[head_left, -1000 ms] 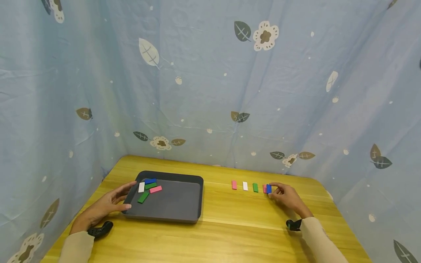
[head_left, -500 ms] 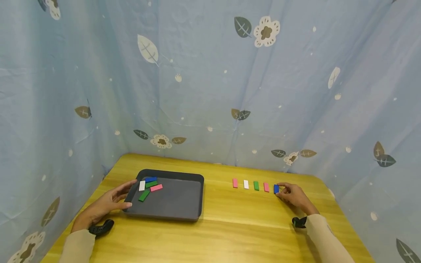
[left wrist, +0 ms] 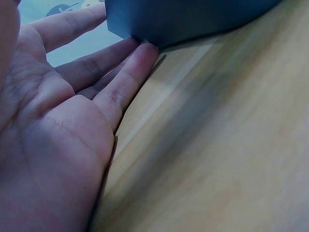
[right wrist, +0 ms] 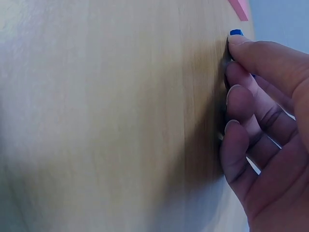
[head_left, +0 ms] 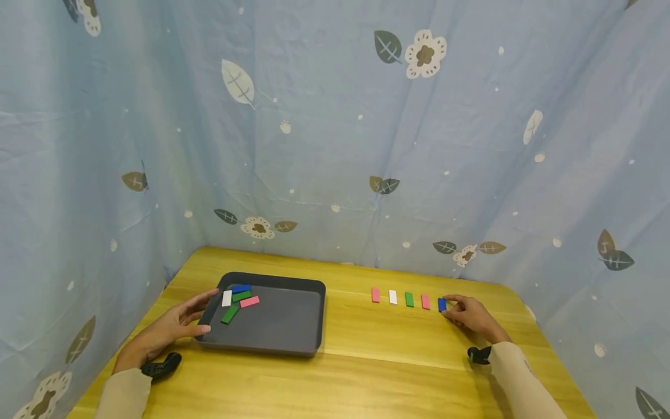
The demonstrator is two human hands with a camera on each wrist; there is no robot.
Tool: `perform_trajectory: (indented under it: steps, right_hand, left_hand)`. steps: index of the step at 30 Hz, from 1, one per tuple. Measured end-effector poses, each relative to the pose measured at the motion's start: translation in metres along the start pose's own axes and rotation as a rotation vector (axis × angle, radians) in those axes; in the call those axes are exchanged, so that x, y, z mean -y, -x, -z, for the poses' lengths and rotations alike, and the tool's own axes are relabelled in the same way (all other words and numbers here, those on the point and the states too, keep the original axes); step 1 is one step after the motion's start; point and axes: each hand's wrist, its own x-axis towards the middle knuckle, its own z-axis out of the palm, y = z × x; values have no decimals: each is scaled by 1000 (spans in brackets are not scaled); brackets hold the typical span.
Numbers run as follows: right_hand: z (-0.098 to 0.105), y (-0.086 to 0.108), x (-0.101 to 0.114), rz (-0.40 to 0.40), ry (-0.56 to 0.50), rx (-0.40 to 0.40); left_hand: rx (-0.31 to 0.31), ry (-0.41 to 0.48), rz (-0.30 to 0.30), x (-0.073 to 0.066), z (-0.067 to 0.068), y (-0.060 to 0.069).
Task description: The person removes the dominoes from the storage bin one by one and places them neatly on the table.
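At the right end of a row on the table, my right hand (head_left: 473, 317) pinches a small flat blue rectangular block (head_left: 442, 305) between thumb and fingertips. The right wrist view shows only one end of that blue block (right wrist: 236, 32) past the thumb; the rest is hidden. To its left in the row lie a pink block (head_left: 426, 302), a green block (head_left: 409, 299), a white block (head_left: 393, 297) and another pink block (head_left: 375, 295). My left hand (head_left: 170, 326) touches the left side of a dark grey tray (head_left: 282, 326), fingers extended and thumb apart. In the left wrist view, fingertips meet the tray's outer wall (left wrist: 178, 21).
Inside the tray's left part lie a white block (head_left: 227, 299), a blue block (head_left: 241, 288), two green blocks, one nearer the front (head_left: 230, 315), and a pink block (head_left: 249, 302). A patterned blue curtain (head_left: 335, 145) stands behind the wooden table (head_left: 356, 372).
My right hand has moved right with the blue block, from beside the pink block to a spaced place at the row's end. The left hand and tray have stayed put.
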Motion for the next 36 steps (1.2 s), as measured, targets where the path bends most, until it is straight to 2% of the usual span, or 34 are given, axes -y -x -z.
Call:
perform_trajectory:
  steps: [1,9,16,20,28,36]
  right_hand:
    - [0,0,0,-16,-7,1]
    - [4,-3,2,20,-32,52]
    - [10,-8,18,27,-42,9]
    - [8,-9,34,47,-5,-11]
    - [-1,-22,70,118,34,4]
    - [-17,-32,111,225,82,-4]
  left_hand:
    - [2,1,1,0,0,0]
    - [7,18,-13,1,0,1]
    - [9,10,-16,1,0,1]
    - [8,5,-16,1,0,1]
    - [8,11,-17,2,0,3]
    - [-1,20,-9,3,-1,1]
